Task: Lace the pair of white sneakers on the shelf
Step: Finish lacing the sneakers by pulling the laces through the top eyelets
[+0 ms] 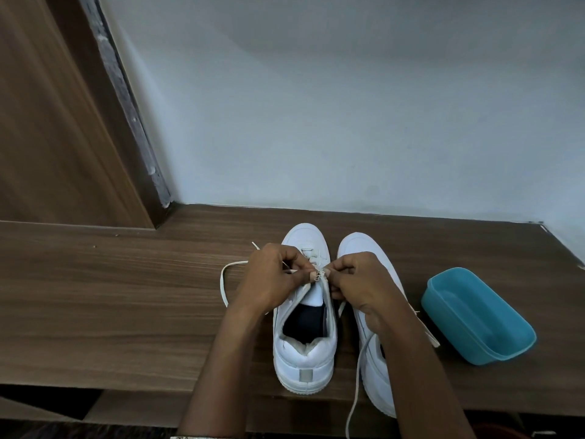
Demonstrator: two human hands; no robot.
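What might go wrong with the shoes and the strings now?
The right sneaker has its heel at the front edge of the shelf, under the right forearm; a nudge might knock it off. A loose lace end hangs past that edge and could snag. The left hand and right hand pinch the lace over the left sneaker; a hard tug might slide that shoe.

The left sneaker [304,354] and right sneaker [375,372] stand side by side on the shelf [126,312], toes toward the wall [348,122] behind. A tub [465,331] sits right of them. The left hand [272,280] and right hand [361,280] meet over the left sneaker; a lace [223,280] loops out leftward on the shelf.
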